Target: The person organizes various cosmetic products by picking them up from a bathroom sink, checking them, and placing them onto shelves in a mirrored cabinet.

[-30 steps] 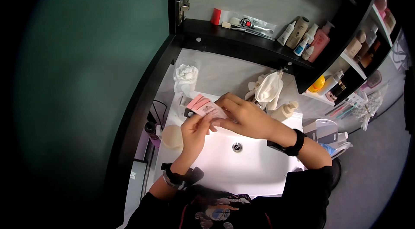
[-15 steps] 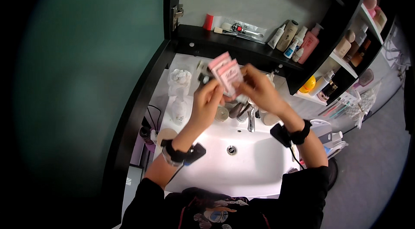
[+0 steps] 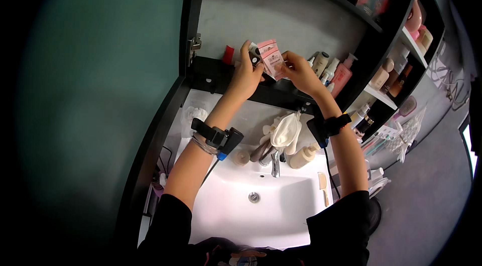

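Two small pink boxes overlap each other, raised in front of the cabinet's lower shelf. My right hand pinches them at their right edge. On their left, my left hand is closed around a small black-and-white item, its thumb across the front. The boxes partly cover that item, so its kind does not show. Both wrists carry black straps with small dark devices.
Below is a white sink with a chrome faucet. A white cloth hangs behind it, beside a pump bottle. Bottles line the black shelf, including a pink pump bottle. The green cabinet door stands at left.
Both hands have risen from above the counter to the cabinet's lower shelf, carrying the pink boxes. The black-and-white item now shows in my left hand. The view has tilted upward.
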`<control>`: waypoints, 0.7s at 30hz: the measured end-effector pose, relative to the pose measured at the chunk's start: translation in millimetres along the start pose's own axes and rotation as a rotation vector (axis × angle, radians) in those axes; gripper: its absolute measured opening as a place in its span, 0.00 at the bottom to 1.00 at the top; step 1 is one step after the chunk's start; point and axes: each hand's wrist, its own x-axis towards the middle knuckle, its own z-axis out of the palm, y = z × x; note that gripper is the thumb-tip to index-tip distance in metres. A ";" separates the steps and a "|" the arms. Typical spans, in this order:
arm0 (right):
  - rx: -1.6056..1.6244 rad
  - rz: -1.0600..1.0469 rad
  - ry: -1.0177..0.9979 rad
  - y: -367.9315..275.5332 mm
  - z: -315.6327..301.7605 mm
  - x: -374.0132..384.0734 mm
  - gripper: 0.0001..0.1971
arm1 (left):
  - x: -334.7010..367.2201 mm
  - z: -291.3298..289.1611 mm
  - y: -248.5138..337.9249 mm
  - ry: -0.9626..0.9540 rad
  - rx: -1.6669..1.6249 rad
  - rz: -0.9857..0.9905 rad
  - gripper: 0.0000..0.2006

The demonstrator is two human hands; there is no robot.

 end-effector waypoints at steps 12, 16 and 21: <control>-0.024 0.069 -0.028 24.0 5.1 1.7 0.07 | 13.6 -32.7 -10.1 -0.093 0.381 0.046 0.19; -0.072 0.006 0.071 23.5 -0.6 2.4 0.06 | 16.9 -35.6 -18.4 -0.071 0.471 0.126 0.21; -0.008 0.010 0.126 15.8 -16.5 6.3 0.07 | 16.5 -34.1 -21.8 -0.016 0.600 0.167 0.20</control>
